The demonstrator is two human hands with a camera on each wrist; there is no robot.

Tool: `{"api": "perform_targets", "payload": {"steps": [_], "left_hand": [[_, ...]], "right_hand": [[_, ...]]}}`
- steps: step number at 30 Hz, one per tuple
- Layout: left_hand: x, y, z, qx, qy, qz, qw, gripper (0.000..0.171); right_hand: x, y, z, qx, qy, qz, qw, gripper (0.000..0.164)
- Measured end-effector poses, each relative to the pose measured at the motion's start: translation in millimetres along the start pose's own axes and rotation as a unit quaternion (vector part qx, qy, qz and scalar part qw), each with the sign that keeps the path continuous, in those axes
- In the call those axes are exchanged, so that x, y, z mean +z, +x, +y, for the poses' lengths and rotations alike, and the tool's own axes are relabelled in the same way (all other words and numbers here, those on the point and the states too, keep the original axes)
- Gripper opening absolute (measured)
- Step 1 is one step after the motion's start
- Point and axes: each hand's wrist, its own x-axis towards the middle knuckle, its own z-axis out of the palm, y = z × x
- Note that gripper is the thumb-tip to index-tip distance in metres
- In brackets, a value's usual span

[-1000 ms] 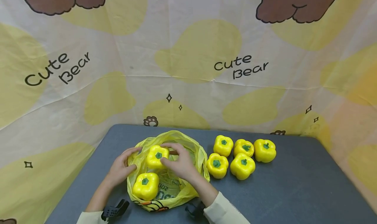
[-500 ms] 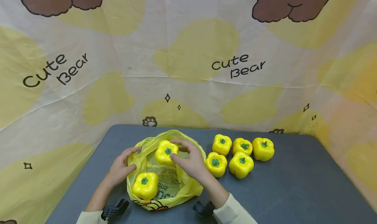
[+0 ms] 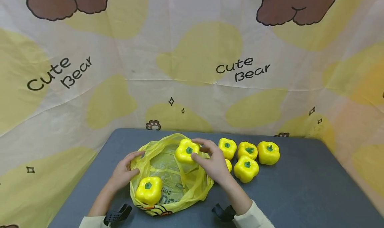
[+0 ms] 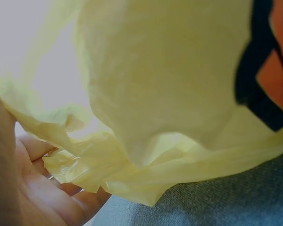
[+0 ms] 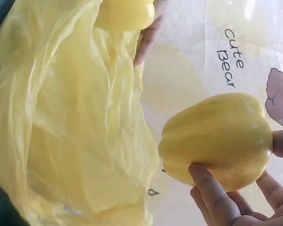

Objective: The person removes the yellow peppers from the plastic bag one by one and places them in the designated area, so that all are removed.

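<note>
A yellow bell pepper is gripped in my right hand, between thumb and fingers, above the right side of a yellow plastic bag. The right wrist view shows that held pepper apart from the bag's edge. My left hand holds the bag's left rim; in the left wrist view, thin film passes between its thumb and fingers. A second yellow bell pepper sits in the bag's near left part. Printed lettering shows through the bag's bottom.
Several yellow bell peppers stand grouped on the grey table right of the bag, one partly hidden behind my right hand. A patterned cloth hangs behind the table. Dark wrist straps sit on both forearms.
My right hand has carried its bell pepper rightward, from the bag's upper middle to over its right rim. The left hand and the other pepper in the bag have stayed in place.
</note>
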Motion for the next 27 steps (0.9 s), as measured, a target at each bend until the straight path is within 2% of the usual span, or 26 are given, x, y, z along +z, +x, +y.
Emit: {"api": "perform_targets", "payload": {"steps": [12, 19, 27], "left_hand": [[-1.4, -2.2, 2.1, 0.003, -0.003, 0.002, 1.0, 0.059], [-1.2, -2.7, 2.0, 0.001, 0.006, 0.003, 1.0, 0.058], [-1.0, -1.8, 1.3, 0.004, 0.012, 0.004, 0.9999, 0.058]], "right_hand": [[-47.4, -6.3, 9.9, -0.042, -0.044, 0.025, 0.998, 0.038], [-73.3, -12.6, 11.0, -0.023, -0.04, 0.035, 0.998, 0.038], [-97.9, -19.8, 14.0, -0.007, -0.062, 0.054, 0.997, 0.038]]}}
